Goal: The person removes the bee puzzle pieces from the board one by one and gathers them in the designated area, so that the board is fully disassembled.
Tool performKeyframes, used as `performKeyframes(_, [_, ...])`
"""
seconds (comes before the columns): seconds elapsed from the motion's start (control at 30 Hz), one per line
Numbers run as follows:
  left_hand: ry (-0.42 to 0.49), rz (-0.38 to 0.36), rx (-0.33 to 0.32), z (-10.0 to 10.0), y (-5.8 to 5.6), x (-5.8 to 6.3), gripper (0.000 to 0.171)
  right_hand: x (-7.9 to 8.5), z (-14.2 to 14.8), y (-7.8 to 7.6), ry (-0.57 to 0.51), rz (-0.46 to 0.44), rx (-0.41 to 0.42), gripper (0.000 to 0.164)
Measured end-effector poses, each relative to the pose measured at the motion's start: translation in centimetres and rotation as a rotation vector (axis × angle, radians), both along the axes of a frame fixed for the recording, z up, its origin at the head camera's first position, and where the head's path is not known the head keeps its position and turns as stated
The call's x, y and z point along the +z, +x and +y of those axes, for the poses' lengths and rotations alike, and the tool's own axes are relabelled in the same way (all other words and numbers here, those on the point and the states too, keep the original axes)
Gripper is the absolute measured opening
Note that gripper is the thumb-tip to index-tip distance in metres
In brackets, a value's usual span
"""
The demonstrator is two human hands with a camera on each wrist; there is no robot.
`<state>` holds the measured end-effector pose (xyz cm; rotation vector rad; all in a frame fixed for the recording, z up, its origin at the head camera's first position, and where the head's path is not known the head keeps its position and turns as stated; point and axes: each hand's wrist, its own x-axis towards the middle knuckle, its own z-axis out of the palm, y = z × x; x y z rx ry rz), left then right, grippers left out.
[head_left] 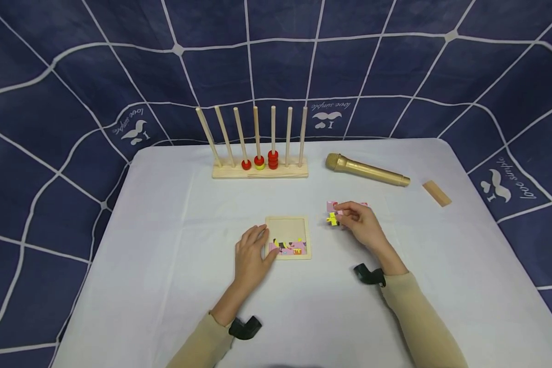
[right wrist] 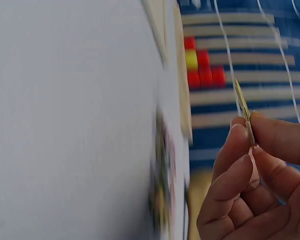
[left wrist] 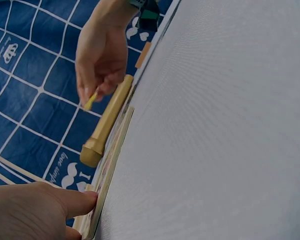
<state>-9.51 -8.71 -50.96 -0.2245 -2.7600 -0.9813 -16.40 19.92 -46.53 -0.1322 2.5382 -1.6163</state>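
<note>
Left of right grip (head_left: 361, 224), pinching puzzle piece (head_left: 332, 219), relaxed left grip (head_left: 250, 259) steadies tray (head_left: 286, 227); likely pickup step, next calls for aligning.

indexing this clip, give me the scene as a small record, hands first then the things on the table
left hand: touches the left side of the puzzle frame
right hand: pinches a yellow puzzle piece
frame contents: pink pieces along the near side, bare wood beyond
loose pieces: pink, partly hidden by the right hand
peg stand: seven pegs, beads on three; five red, one yellow
right of stand: gold microphone, then brown strip
</note>
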Motion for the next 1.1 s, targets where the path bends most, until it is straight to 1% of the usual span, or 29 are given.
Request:
performKeyframes(0.07, [0.001, 0.002, 0.002, 0.0, 0.0, -0.1, 0.056, 0.2, 1.6, -0.1, 0.016, 0.004, -0.072, 0.024])
performKeyframes(0.17, [0.007, 0.001, 0.003, 0.0, 0.0, -0.2, 0.056, 0.3, 3.6, -0.3, 0.056, 0.004, -0.159, 0.024])
performKeyframes(0.3, [0.01, -0.002, 0.004, 0.0, 0.0, -0.2, 0.056, 0.1, 5.4, -0.4, 0.105, -0.004, -0.21, 0.024])
performKeyframes(0.43, [0.009, -0.003, 0.003, 0.0, 0.0, -0.2, 0.056, -0.2, 6.2, -0.5, 0.145, -0.028, -0.222, 0.023])
performKeyframes(0.7, [0.012, 0.004, 0.0, 0.0, 0.0, -0.1, 0.056, -1.0, 6.8, -0.5, 0.209, -0.058, -0.195, 0.023])
performKeyframes(0.87, [0.01, 0.004, 0.0, 0.0, 0.0, -0.1, 0.056, -1.2, 6.6, -0.5, 0.277, -0.037, -0.194, 0.021])
performKeyframes(1.1, [0.004, 0.011, 0.0, 0.0, -0.1, -0.3, 0.056, -1.2, 6.4, -0.4, 0.369, 0.001, -0.214, 0.02])
